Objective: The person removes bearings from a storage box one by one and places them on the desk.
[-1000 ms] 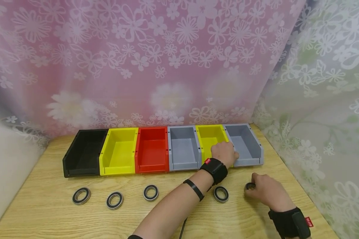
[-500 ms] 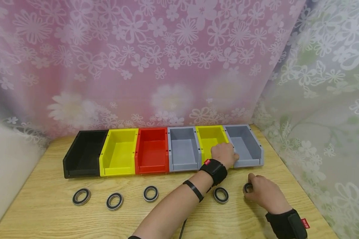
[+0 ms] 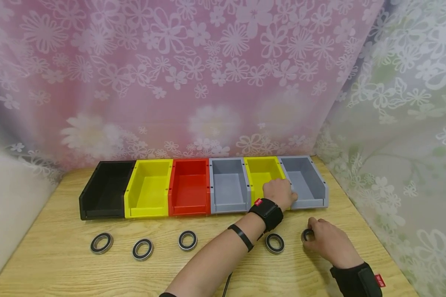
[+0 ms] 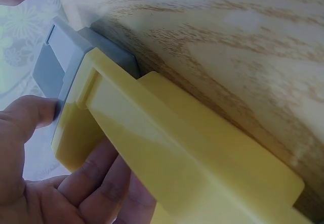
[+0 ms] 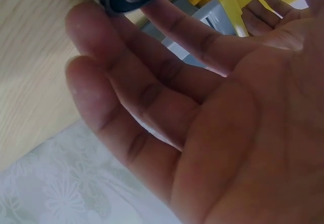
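Note:
My left hand (image 3: 278, 193) grips the side wall shared by the right yellow storage bin (image 3: 263, 172) and the far-right grey bin (image 3: 308, 203). In the left wrist view, its thumb (image 4: 38, 110) lies on the grey side and its fingers (image 4: 104, 183) reach inside the yellow bin. To the right and nearer, my right hand (image 3: 330, 243) pinches a ball bearing (image 3: 304, 236) between thumb and fingertips, close over the table. The right wrist view shows part of this bearing (image 5: 114, 2) at the fingertips; the other fingers extend loosely. Left of it, another bearing (image 3: 267, 243) lies flat.
A black bin (image 3: 105, 213), a yellow bin (image 3: 148, 212), a red bin (image 3: 189, 209) and a grey bin (image 3: 229, 207) continue the row leftward. Three bearings lie before them: one far left (image 3: 93, 245), another (image 3: 135, 251) and a third (image 3: 181, 240). Floral curtains (image 3: 223, 82) hang behind.
My right hand has shifted slightly left with the bearing between its fingertips. The left hand keeps its grip on the bin wall.

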`<state>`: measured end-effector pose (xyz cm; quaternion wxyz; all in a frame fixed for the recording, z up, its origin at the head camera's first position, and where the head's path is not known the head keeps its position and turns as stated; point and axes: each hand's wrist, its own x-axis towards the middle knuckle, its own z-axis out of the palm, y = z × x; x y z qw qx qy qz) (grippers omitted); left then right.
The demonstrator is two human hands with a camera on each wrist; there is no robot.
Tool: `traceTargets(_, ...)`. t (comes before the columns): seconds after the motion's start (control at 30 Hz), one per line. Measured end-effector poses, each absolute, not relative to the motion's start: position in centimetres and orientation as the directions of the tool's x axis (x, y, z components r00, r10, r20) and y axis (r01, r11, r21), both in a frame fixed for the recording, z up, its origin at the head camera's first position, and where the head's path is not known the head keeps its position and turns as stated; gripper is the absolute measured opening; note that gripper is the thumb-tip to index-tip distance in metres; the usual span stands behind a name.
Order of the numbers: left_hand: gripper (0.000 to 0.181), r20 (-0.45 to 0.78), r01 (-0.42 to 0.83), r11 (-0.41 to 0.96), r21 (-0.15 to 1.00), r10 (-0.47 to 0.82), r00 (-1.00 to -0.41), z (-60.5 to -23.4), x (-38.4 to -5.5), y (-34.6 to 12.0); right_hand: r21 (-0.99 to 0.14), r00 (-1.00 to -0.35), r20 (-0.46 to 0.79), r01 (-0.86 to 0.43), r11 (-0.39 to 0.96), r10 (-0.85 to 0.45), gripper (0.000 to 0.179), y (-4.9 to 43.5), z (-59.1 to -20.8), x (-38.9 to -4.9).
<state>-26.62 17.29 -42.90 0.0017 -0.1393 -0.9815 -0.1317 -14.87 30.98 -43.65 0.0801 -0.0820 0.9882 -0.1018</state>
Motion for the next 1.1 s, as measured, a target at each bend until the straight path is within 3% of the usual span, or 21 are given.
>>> traceTargets(0.2, 0.050, 0.052, 0.283, 0.923, 0.261, 0.279, -0.959, -42.9, -26.5, 17.4, -0.241, -0.978, -0.092, -0.158, 0.957, -0.185, 0.049, 31.1, -42.8, -14.9)
traceTargets(0.33, 0.048, 0.064, 0.291, 0.921, 0.261, 0.284, -0.957, -43.0, -26.5, 17.5, -0.254, -0.976, -0.014, -0.209, 0.945, -0.219, 0.048, 30.9, -42.2, -15.2)
traceTargets(0.53, 0.048, 0.072, 0.310, 0.918, 0.248, 0.302, -0.951, -43.2, -26.5, 17.6, -0.239, -0.972, -0.018, -0.225, 0.945, -0.236, 0.050, 29.9, -40.8, -16.2)
traceTargets(0.7, 0.056, 0.075, 0.342, 0.905, 0.253, 0.334, -0.940, -43.3, -26.5, 17.2, -0.263, -0.964, 0.036, -0.263, 0.928, -0.263, 0.045, 29.0, -39.7, -17.0)
traceTargets(0.87, 0.063, 0.030, 0.341, 0.877, 0.339, 0.352, -0.935, -43.5, -26.7, 15.6, -0.275, -0.957, 0.083, -0.292, 0.916, -0.280, 0.034, 28.2, -38.9, -17.8)
traceTargets(1.1, 0.051, 0.178, 0.448, 0.834, 0.321, 0.412, -0.894, -41.3, -25.3, 12.6, -0.244, -0.943, 0.133, -0.330, 0.912, -0.306, 0.034, 26.8, -38.3, -18.8)
